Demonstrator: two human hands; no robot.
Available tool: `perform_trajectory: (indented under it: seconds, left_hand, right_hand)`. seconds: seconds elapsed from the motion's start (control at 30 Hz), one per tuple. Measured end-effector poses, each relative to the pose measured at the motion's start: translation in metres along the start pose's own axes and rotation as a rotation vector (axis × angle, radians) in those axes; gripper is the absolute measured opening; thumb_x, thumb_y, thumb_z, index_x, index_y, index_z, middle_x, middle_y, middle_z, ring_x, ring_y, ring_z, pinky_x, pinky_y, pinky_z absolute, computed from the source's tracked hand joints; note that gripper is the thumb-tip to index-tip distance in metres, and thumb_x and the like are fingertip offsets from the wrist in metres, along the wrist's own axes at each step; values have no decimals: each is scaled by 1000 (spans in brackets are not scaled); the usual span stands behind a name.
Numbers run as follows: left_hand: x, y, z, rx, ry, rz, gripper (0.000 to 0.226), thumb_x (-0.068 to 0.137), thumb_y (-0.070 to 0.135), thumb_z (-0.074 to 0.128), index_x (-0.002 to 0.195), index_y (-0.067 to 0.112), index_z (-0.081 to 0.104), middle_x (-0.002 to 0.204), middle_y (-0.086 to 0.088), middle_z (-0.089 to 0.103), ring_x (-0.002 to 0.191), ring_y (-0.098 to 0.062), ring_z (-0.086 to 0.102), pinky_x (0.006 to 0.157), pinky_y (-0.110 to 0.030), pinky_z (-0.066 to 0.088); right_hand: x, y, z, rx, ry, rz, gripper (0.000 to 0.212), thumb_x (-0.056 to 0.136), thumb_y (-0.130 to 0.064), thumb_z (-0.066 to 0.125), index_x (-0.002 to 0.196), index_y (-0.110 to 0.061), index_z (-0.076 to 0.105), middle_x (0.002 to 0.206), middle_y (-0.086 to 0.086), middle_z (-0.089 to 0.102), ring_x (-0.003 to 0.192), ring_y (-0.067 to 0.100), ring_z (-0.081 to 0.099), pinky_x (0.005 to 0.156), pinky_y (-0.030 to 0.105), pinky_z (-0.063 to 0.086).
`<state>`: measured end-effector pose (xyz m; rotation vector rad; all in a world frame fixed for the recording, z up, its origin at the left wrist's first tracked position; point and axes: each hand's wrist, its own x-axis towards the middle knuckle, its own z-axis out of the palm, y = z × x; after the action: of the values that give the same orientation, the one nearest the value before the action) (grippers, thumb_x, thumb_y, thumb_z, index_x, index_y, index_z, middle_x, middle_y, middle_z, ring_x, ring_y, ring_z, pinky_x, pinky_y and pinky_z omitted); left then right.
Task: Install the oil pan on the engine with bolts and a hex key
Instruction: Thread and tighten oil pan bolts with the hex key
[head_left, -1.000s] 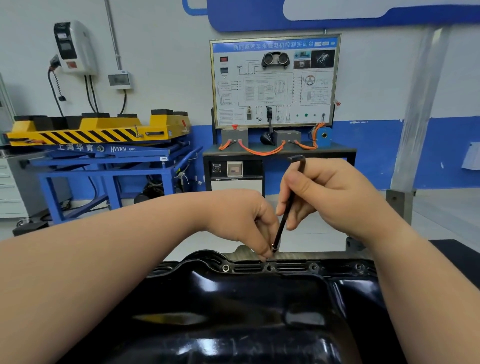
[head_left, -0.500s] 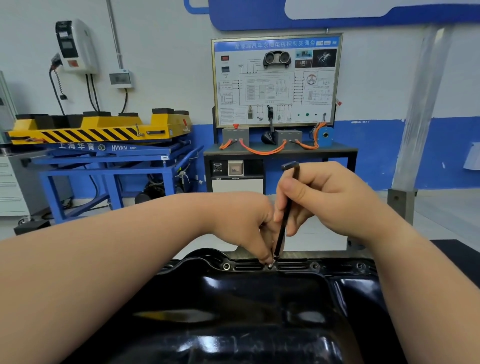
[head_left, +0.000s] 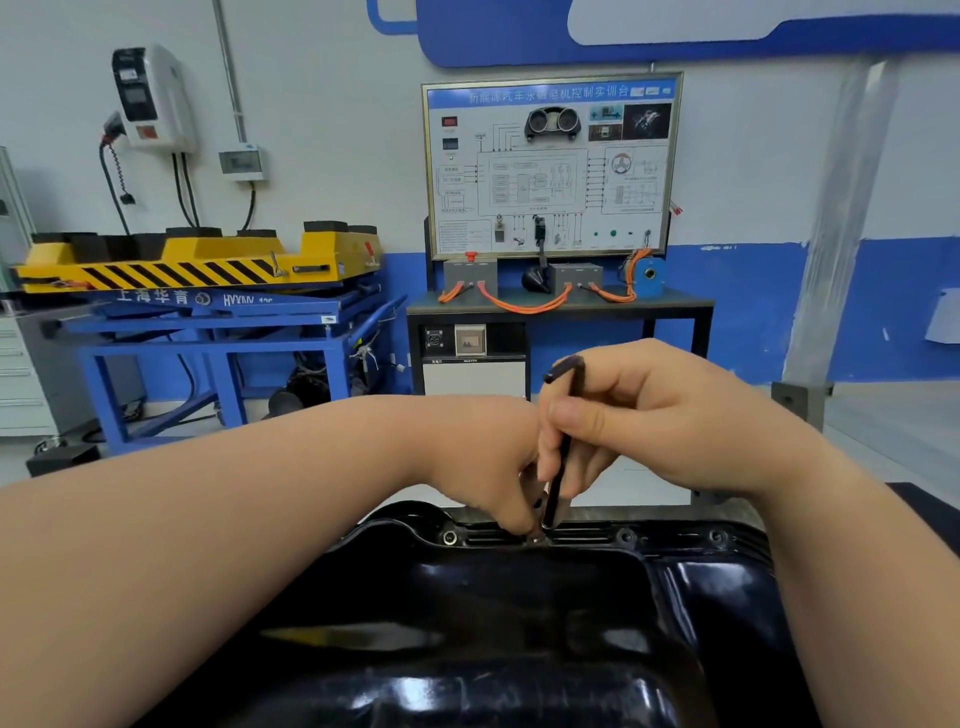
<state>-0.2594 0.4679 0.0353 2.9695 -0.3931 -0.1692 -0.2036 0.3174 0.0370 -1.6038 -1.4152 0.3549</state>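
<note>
A glossy black oil pan (head_left: 467, 623) fills the lower part of the head view, with its far flange (head_left: 623, 535) carrying bolt holes. My right hand (head_left: 665, 415) grips a black hex key (head_left: 558, 467), held nearly upright with its short arm at the top and its tip down at the flange. My left hand (head_left: 488, 467) pinches a small bolt (head_left: 535, 540) at a flange hole, right beside the key's tip. Another bolt (head_left: 450, 537) sits in the flange to the left. The engine under the pan is hidden.
Beyond the pan stand a black bench with a wiring training board (head_left: 550, 166) and orange cables, a blue and yellow lift table (head_left: 208, 291) at the left, and a metal post (head_left: 831, 249) at the right. Both forearms cross over the pan.
The hex key has swung from a tilt to nearly upright, and its tip has dropped to the flange beside the bolt. My right hand moved slightly left, closer to my left hand.
</note>
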Motion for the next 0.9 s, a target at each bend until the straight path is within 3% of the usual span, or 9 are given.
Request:
perform_trajectory:
  seconds: [0.07, 0.1, 0.23, 0.37, 0.43, 0.5, 0.63, 0.9]
  left_hand:
    - [-1, 1, -3, -17, -41, -8, 14, 76, 9, 68, 88, 17, 66, 78, 2, 64, 62, -1, 54, 55, -9, 42]
    - [-2, 0, -4, -36, -71, -10, 15, 78, 11, 68, 91, 19, 67, 80, 0, 66, 65, -2, 56, 57, -10, 43]
    - [-3, -4, -7, -126, -162, -9, 21, 82, 14, 69, 102, 17, 70, 93, -6, 72, 93, -26, 63, 83, -29, 48]
    - [-4, -10, -8, -178, -176, 2, 17, 83, 15, 68, 99, 10, 71, 91, 12, 71, 94, -14, 63, 95, -34, 45]
    - [-4, -13, -8, -209, -185, 5, 9, 85, 16, 66, 86, 23, 71, 104, 1, 71, 98, -16, 62, 95, -27, 44]
    - [-5, -15, -8, -261, -185, -5, 19, 87, 15, 64, 79, 32, 67, 109, -6, 70, 95, -10, 61, 87, -13, 42]
    - [-4, -16, -7, -294, -172, -17, 12, 85, 14, 66, 88, 24, 71, 98, 3, 72, 86, 5, 59, 81, -6, 40]
    - [-1, -13, -7, -189, -152, 14, 9, 82, 15, 69, 91, 17, 70, 98, -2, 73, 97, -13, 63, 97, -30, 43]
  right_hand:
    - [-1, 0, -1, -50, -43, 21, 13, 92, -10, 53, 83, -5, 61, 78, 11, 70, 68, 20, 69, 65, 26, 57]
    - [-2, 0, -1, -77, -52, 29, 16, 93, -3, 51, 84, -8, 62, 79, 8, 70, 71, 21, 70, 67, 26, 57]
    - [-4, -2, -3, -90, -53, 37, 29, 93, 6, 48, 83, -15, 66, 81, 7, 70, 76, 22, 70, 68, 22, 56]
    - [-4, -2, -3, -88, -32, 29, 30, 92, 7, 50, 84, -15, 69, 82, 10, 71, 71, 18, 71, 66, 22, 56]
    - [-4, -2, -2, -83, -23, 27, 30, 91, 7, 50, 84, -15, 69, 82, 10, 71, 69, 16, 71, 66, 23, 57]
    - [-3, -2, -2, -76, -21, 25, 30, 91, 7, 51, 83, -15, 69, 82, 10, 71, 68, 16, 71, 65, 23, 57]
    - [-4, -2, -2, -49, -28, 21, 31, 90, 6, 54, 80, -18, 71, 81, 9, 72, 68, 17, 71, 65, 24, 58]
    - [-2, 0, -1, -26, -31, 12, 24, 84, 6, 62, 78, -14, 73, 76, 8, 73, 65, 18, 71, 64, 26, 58]
